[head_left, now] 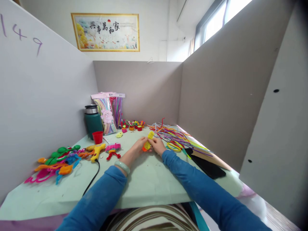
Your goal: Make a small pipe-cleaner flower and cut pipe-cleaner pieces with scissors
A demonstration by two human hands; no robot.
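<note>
Over the middle of the table, both my hands close round a small fuzzy figure of yellow and orange pipe cleaner (150, 135). My left hand (139, 146) grips it from the left, where an orange part shows low down by the fingers. From the right, my right hand (157, 146) pinches its yellow body between thumb and fingers. Part of the figure is hidden behind the fingers. Left of my hands lies a pink and red pipe-cleaner piece (113, 149), beside a yellow hot glue gun (96, 150) with a black cord.
Coiled colourful pipe-cleaner pieces (60, 160) lie at left. A red cup (97, 137), green bottle (93, 123) and bagged pipe cleaners (107, 112) stand behind. Loose pipe cleaners (178, 134), yellow-handled scissors (174, 147) and a black flat object (207, 165) lie right. Partitions (137, 89) enclose the table.
</note>
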